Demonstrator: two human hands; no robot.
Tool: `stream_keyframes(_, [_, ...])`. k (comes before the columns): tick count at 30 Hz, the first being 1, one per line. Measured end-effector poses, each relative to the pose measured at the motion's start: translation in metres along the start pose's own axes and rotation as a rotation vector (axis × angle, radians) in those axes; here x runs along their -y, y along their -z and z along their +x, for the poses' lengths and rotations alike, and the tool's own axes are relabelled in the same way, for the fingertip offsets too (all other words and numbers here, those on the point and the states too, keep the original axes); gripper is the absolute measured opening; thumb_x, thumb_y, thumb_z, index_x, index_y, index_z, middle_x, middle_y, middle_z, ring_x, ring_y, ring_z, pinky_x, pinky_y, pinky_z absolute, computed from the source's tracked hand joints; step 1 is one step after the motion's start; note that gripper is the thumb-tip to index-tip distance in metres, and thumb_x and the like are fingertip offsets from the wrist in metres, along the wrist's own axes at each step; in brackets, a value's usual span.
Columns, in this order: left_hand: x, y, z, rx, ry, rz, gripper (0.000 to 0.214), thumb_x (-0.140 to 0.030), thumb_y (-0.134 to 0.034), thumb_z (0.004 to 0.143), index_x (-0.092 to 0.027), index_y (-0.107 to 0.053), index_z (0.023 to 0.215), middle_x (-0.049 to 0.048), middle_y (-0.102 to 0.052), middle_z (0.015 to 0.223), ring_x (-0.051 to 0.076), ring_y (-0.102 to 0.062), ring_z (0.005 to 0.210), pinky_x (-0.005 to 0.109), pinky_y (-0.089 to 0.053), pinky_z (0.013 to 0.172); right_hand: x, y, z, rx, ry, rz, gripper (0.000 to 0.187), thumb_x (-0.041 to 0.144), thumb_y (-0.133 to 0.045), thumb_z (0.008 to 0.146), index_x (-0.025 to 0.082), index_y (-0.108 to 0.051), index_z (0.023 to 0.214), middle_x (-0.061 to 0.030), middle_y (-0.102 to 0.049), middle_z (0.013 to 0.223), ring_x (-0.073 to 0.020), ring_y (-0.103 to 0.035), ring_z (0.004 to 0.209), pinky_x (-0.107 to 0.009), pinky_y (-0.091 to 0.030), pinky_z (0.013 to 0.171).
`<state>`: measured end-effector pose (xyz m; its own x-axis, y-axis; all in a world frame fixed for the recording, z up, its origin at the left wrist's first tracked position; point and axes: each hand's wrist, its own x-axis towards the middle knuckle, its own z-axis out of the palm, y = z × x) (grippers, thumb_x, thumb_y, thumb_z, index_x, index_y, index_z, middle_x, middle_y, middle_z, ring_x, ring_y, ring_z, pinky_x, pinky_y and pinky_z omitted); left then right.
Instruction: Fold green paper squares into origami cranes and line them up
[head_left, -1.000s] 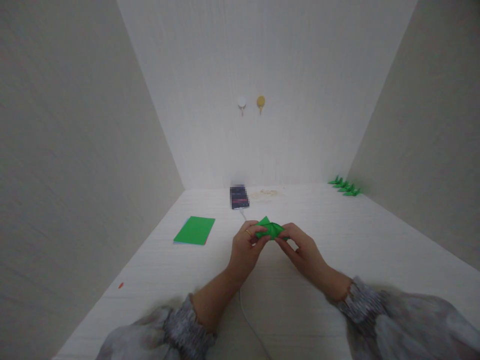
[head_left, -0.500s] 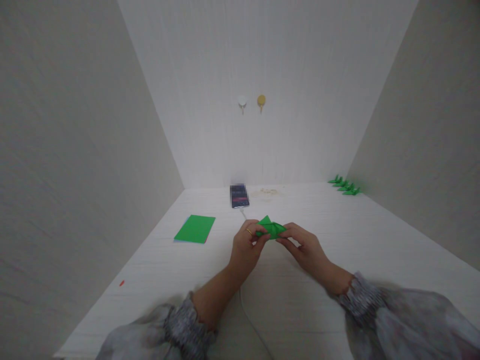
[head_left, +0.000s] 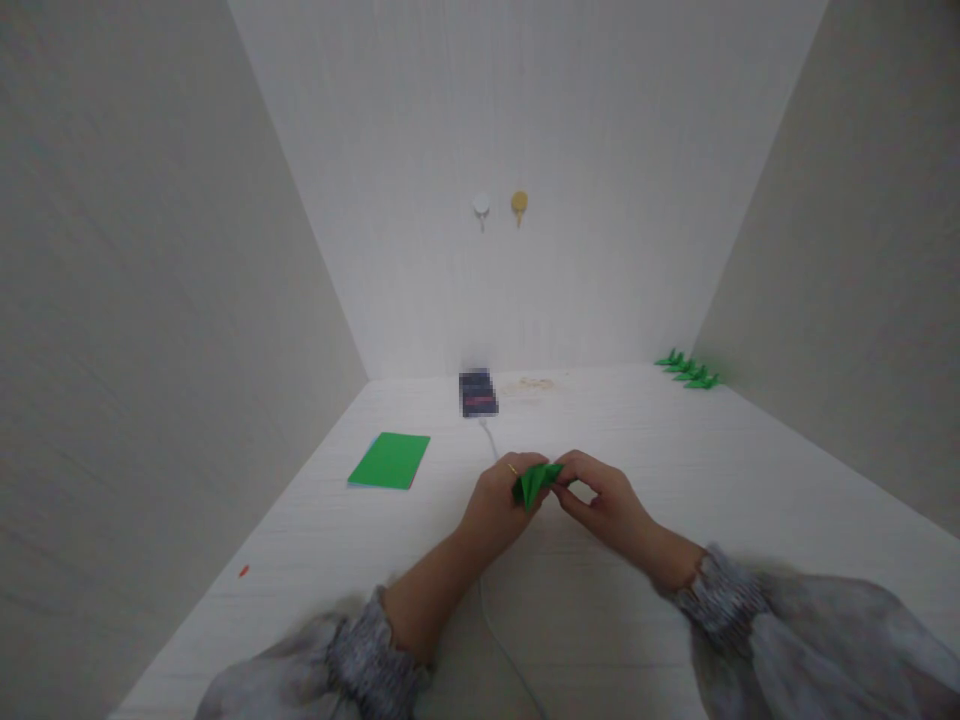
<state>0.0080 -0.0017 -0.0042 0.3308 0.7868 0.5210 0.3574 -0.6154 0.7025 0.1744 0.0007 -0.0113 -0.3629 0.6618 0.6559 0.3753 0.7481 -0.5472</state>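
A small folded piece of green origami paper (head_left: 534, 484) is between my two hands, above the middle of the table. My left hand (head_left: 501, 500) is closed around its left side, with a ring on one finger. With thumb and index finger, my right hand (head_left: 600, 492) pinches the paper's right tip. One pointed flap of the paper hangs toward me. The fingertips of my left hand are partly hidden behind the paper.
A stack of square paper, green on top (head_left: 390, 460), lies left on the white table (head_left: 630, 640). Several folded green paper figures (head_left: 688, 370) stand back right. A phone (head_left: 478, 392) with a white cable (head_left: 495, 630) lies near the back wall. A red scrap (head_left: 244, 571) is front left.
The green paper has been turned in my hands, and its flap now points down toward me instead of up. Both hands stay close together, the left slightly lower.
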Motion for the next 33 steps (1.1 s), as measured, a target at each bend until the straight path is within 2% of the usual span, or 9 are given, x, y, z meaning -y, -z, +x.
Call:
stream_keyframes(3, [-0.001,0.000,0.000,0.039,0.029,0.022,0.017,-0.021,-0.054,0.072,-0.017,-0.056,0.089,0.0031,-0.060,0.080,0.013,-0.055,0.073,0.024,-0.043,0.067,-0.003,-0.001,-0.002,0.024,-0.062,-0.019,0.007,0.012,-0.049,0.073,0.019,-0.051,0.074,-0.0016,-0.055,0.072,-0.0134,-0.054,0.068,-0.026,-0.044,0.062])
stream_keyframes(7, [0.000,-0.002,-0.001,0.052,0.126,-0.029,0.022,-0.028,-0.053,0.074,-0.016,-0.054,0.092,0.0012,-0.059,0.071,0.011,-0.053,0.062,0.022,-0.043,0.058,-0.004,-0.003,-0.005,-0.021,-0.216,0.034,0.017,0.017,-0.053,0.073,0.021,-0.047,0.089,-0.0005,-0.056,0.071,-0.0135,-0.055,0.065,-0.026,-0.045,0.060])
stream_keyframes(11, [0.000,-0.003,-0.002,0.050,0.138,-0.056,0.025,-0.033,-0.052,0.074,-0.015,-0.053,0.091,0.0019,-0.060,0.072,0.011,-0.053,0.062,0.023,-0.043,0.058,-0.005,-0.006,-0.005,-0.067,-0.315,0.256,0.034,0.021,-0.058,0.071,0.023,-0.040,0.100,-0.0005,-0.056,0.076,-0.0137,-0.057,0.067,-0.028,-0.048,0.064])
stream_keyframes(15, [0.001,-0.004,-0.003,0.035,0.151,-0.048,0.026,-0.034,-0.052,0.074,-0.015,-0.053,0.092,0.0025,-0.060,0.072,0.011,-0.053,0.062,0.022,-0.043,0.057,-0.005,-0.009,-0.004,-0.068,-0.422,0.529,0.030,0.026,-0.058,0.071,0.023,-0.042,0.096,0.0004,-0.057,0.075,-0.0143,-0.059,0.069,-0.030,-0.051,0.065])
stream_keyframes(18, [0.002,-0.005,-0.003,0.025,0.155,-0.027,0.026,-0.034,-0.051,0.075,-0.015,-0.053,0.092,0.0022,-0.060,0.071,0.011,-0.053,0.060,0.022,-0.042,0.055,-0.005,-0.010,-0.002,-0.092,-0.480,0.632,0.027,0.027,-0.059,0.070,0.022,-0.045,0.093,0.0001,-0.058,0.075,-0.0143,-0.059,0.069,-0.029,-0.051,0.064])
stream_keyframes(23, [0.005,-0.005,-0.004,0.018,0.166,0.020,0.018,-0.028,-0.051,0.074,-0.016,-0.053,0.089,0.0006,-0.060,0.068,0.010,-0.053,0.058,0.022,-0.041,0.055,-0.002,-0.008,0.002,-0.141,-0.524,0.594,0.023,0.029,-0.060,0.068,0.020,-0.050,0.086,0.0024,-0.056,0.066,-0.0102,-0.056,0.057,-0.024,-0.046,0.055])
stream_keyframes(28, [0.007,-0.005,-0.004,-0.022,0.149,0.052,0.015,-0.023,-0.051,0.073,-0.017,-0.053,0.087,-0.0006,-0.059,0.065,0.010,-0.052,0.057,0.021,-0.040,0.054,0.002,-0.004,0.005,-0.069,-0.579,0.470,0.016,0.032,-0.057,0.069,0.016,-0.056,0.073,0.0026,-0.054,0.055,-0.0102,-0.053,0.053,-0.023,-0.043,0.054])
stream_keyframes(33, [0.005,-0.005,-0.004,-0.013,0.163,-0.004,0.017,-0.024,-0.051,0.073,-0.016,-0.054,0.088,0.0006,-0.061,0.068,0.010,-0.055,0.059,0.021,-0.042,0.055,0.005,-0.001,0.005,-0.066,-0.580,0.406,0.018,0.033,-0.055,0.071,0.016,-0.059,0.072,0.0021,-0.055,0.054,-0.0111,-0.052,0.053,-0.024,-0.041,0.055])
